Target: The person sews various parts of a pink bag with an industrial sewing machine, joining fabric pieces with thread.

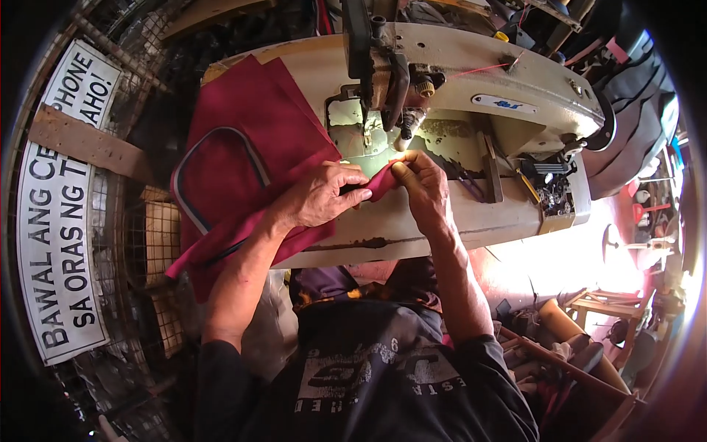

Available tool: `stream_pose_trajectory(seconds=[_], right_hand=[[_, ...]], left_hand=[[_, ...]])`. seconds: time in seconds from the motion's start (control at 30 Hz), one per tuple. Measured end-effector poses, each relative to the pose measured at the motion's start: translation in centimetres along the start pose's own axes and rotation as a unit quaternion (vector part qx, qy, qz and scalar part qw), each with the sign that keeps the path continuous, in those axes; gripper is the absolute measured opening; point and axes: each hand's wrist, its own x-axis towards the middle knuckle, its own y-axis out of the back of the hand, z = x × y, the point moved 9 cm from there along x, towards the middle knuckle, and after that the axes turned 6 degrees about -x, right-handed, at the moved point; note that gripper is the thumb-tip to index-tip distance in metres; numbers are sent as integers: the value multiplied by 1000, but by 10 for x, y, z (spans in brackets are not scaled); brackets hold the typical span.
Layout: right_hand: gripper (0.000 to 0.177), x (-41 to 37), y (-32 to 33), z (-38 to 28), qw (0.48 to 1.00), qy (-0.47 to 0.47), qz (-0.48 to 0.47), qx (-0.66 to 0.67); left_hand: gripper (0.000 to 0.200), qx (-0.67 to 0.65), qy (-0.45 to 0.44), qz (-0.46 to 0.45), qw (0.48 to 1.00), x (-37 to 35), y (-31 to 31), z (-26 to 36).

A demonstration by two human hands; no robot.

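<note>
Dark red fabric (247, 110) lies over the left side of the sewing machine bed, partly hanging off its front edge. A strip of dark and white trim (193, 210) curves across it. My left hand (328, 193) is closed on a folded edge of the fabric, thumb pointing right. Just to the right, my right hand (423, 184) pinches the end of that same edge between thumb and fingers. Both hands are in front of the sewing machine's needle area (367, 136), which is lit. The fabric edge between them is bunched, and its underside is hidden.
The sewing machine (456, 74) arches across the back, with a red thread (479, 71) on its arm. Scissors (471, 184) and a yellow-handled tool (529, 186) rest on the bed at right. A wire grid with a lettered sign (62, 214) stands at left. Rolls (567, 328) fill a box at lower right.
</note>
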Motion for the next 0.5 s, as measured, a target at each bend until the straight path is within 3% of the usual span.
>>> stream_pose_trajectory(seconds=[0.13, 0.23, 0.43, 0.5], right_hand=[[10, 2, 4, 8, 1000, -23, 3, -10], [9, 4, 2, 6, 999, -40, -17, 24], [11, -1, 2, 3, 999, -43, -12, 27], [12, -6, 3, 6, 997, -41, -24, 56]], left_hand=[[27, -81, 59, -7, 995, 0, -10, -18], [27, -237, 133, -18, 962, -7, -18, -45], [25, -212, 124, 12, 969, -10, -15, -30], [23, -121, 59, 16, 991, -9, -12, -20]])
